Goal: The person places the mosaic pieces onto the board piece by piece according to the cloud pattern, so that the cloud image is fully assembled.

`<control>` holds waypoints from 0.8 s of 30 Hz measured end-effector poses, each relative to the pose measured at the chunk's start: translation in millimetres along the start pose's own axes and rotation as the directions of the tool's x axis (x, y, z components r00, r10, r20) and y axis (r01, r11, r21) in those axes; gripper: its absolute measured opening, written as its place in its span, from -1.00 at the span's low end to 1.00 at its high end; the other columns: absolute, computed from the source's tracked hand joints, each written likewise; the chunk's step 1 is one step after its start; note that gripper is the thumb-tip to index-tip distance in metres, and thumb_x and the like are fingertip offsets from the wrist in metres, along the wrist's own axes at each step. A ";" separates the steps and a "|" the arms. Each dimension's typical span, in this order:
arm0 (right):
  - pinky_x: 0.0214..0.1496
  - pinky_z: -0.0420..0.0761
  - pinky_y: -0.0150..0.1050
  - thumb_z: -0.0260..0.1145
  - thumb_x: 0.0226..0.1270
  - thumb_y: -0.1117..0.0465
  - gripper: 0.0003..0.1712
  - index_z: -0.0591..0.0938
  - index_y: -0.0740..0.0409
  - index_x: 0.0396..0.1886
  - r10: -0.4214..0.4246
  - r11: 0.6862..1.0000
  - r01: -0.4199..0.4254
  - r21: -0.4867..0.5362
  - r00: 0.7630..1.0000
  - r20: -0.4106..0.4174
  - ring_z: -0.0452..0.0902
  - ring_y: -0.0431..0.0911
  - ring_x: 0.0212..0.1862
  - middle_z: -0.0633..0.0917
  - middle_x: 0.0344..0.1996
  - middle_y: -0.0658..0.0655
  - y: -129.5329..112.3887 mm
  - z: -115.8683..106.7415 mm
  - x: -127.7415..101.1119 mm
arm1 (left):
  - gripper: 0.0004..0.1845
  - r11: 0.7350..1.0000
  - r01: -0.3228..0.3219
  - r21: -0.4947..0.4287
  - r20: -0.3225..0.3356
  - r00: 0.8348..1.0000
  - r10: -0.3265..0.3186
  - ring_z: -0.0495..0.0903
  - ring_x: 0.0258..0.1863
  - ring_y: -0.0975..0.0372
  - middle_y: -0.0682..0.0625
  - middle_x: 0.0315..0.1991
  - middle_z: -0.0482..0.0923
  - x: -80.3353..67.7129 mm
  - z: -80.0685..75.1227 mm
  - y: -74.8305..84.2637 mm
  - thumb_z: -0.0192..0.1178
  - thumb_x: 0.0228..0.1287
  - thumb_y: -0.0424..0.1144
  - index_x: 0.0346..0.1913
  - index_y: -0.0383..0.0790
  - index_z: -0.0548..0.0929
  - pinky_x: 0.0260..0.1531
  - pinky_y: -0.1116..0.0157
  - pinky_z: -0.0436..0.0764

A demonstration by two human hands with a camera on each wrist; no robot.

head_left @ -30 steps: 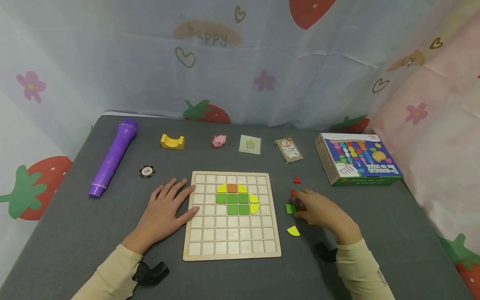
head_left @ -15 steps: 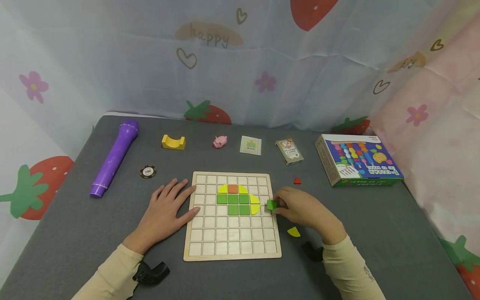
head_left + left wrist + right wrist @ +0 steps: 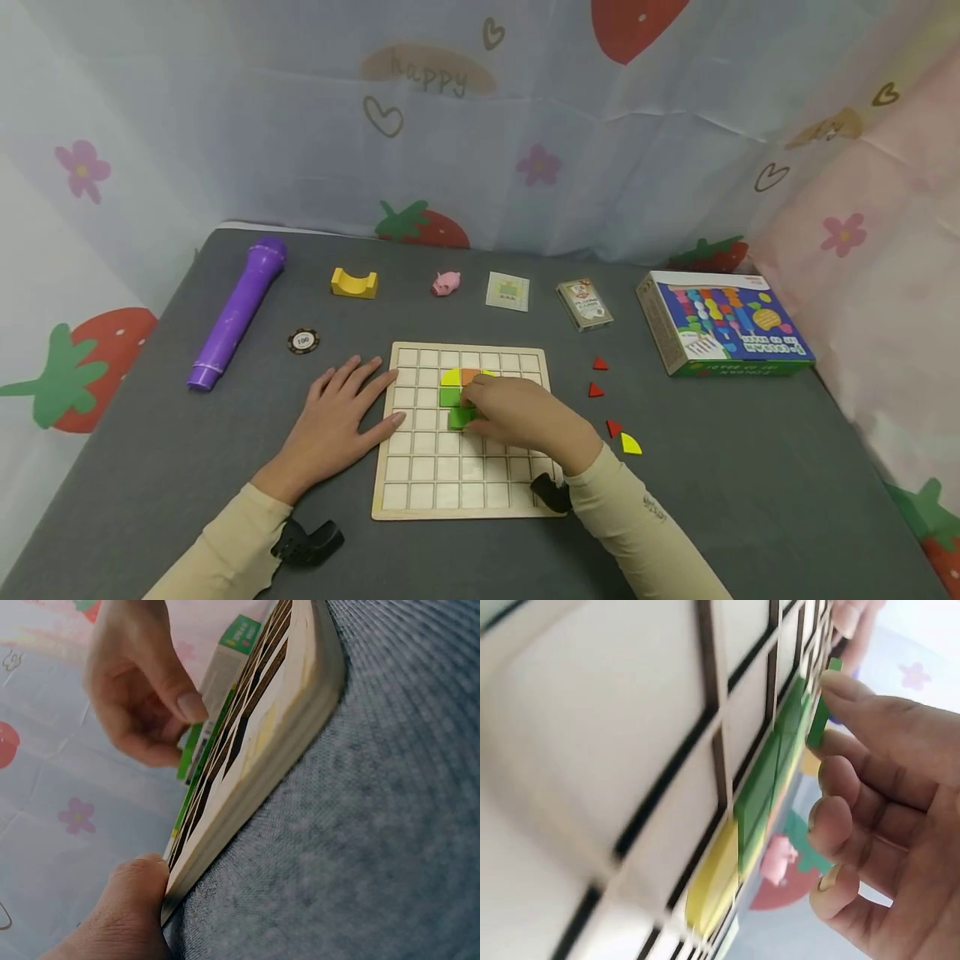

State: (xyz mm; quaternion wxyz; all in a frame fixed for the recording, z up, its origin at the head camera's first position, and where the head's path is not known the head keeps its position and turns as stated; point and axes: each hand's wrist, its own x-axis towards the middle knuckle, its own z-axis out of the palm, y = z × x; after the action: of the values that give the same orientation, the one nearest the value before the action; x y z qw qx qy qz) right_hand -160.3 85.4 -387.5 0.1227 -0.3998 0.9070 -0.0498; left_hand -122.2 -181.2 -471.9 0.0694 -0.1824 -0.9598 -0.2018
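Note:
A wooden grid board (image 3: 450,479) lies in the middle of the grey table. Yellow, orange and green tiles (image 3: 452,388) fill cells in its upper middle. My right hand (image 3: 474,417) is over those tiles and pinches a green square tile (image 3: 459,418) at the board. In the right wrist view the fingers (image 3: 855,787) hold this green tile (image 3: 821,712) on edge just above the laid green tiles (image 3: 769,780). My left hand (image 3: 352,408) lies flat on the table, fingers straight, touching the board's left edge; its thumb (image 3: 135,900) presses the board's side (image 3: 277,750).
Three red triangles (image 3: 595,389) and a yellow quarter-circle (image 3: 631,444) lie right of the board. Along the back: purple microphone (image 3: 240,312), yellow block (image 3: 354,283), pink pig (image 3: 446,283), card (image 3: 507,292), card deck (image 3: 584,304), coloured box (image 3: 720,321). A poker chip (image 3: 303,341) lies left.
My right hand picked up the green tile right of the board and carried it left over the board's middle. The left hand has stayed in place.

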 end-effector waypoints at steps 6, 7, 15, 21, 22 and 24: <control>-0.38 0.39 -0.37 0.41 0.21 0.03 -0.76 0.61 0.02 -0.23 0.010 1.000 -0.009 -0.009 1.000 0.019 0.34 -0.24 -0.43 0.42 -0.45 -0.11 -9.0 -0.3 9.7 | -0.31 1.000 0.002 0.003 0.006 1.000 -0.002 0.06 0.46 -0.05 -0.09 0.43 0.21 1.6 0.8 1.0 0.02 0.31 0.28 0.42 0.05 0.32 0.31 -0.17 0.05; -0.37 0.40 -0.37 0.41 0.21 0.03 -0.75 0.62 0.03 -0.22 0.011 1.000 -0.011 -0.012 1.000 0.018 0.35 -0.24 -0.42 0.42 -0.44 -0.11 -9.7 -0.3 10.1 | -0.31 1.000 0.002 0.004 0.006 1.000 -0.002 0.06 0.46 -0.05 -0.09 0.42 0.21 1.9 0.8 1.1 0.02 0.31 0.28 0.42 0.05 0.32 0.31 -0.17 0.05; -0.35 0.42 -0.36 0.41 0.22 0.04 -0.75 0.63 0.04 -0.20 0.014 0.999 -0.014 -0.033 1.000 0.006 0.36 -0.24 -0.42 0.45 -0.43 -0.11 -10.3 1.4 11.1 | -0.31 1.000 0.004 0.009 0.007 1.000 -0.004 0.06 0.45 -0.05 -0.10 0.42 0.21 1.8 -0.1 1.1 0.02 0.31 0.28 0.42 0.04 0.32 0.31 -0.18 0.06; -0.30 0.49 -0.35 0.38 0.25 0.05 -0.78 0.64 0.03 -0.18 0.039 0.999 -0.039 0.001 0.999 0.006 0.41 -0.26 -0.40 0.55 -0.34 -0.09 -6.4 -1.7 5.3 | -0.30 1.000 0.007 0.008 0.009 1.000 -0.007 0.06 0.45 -0.06 -0.10 0.42 0.22 1.0 -1.2 1.8 0.02 0.32 0.28 0.42 0.03 0.32 0.31 -0.18 0.06; -0.29 0.50 -0.35 0.37 0.26 0.05 -0.77 0.64 0.03 -0.16 0.049 0.999 -0.049 0.017 0.999 -0.004 0.43 -0.27 -0.40 0.58 -0.30 -0.08 -4.5 -3.4 2.0 | -0.30 1.000 0.008 0.007 0.009 1.000 -0.008 0.06 0.45 -0.05 -0.10 0.42 0.22 0.8 -1.3 1.9 0.02 0.32 0.28 0.42 0.03 0.33 0.31 -0.18 0.06; -0.31 0.51 -0.34 0.37 0.27 0.07 -0.76 0.64 0.05 -0.14 0.064 0.997 -0.063 0.043 0.997 -0.032 0.44 -0.27 -0.40 0.61 -0.26 -0.06 1.3 -6.9 -6.3 | -0.30 1.000 0.008 0.003 0.009 1.000 -0.008 0.06 0.45 -0.06 -0.10 0.42 0.22 0.5 -1.6 1.8 0.03 0.32 0.27 0.42 0.03 0.33 0.31 -0.18 0.05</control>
State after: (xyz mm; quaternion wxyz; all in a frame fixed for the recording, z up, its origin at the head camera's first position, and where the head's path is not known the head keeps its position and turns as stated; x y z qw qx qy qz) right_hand -159.1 90.9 -379.9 0.1176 -0.3673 0.9199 -0.0716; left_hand -121.9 -180.2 -469.7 0.0643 -0.1792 -0.9612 -0.1997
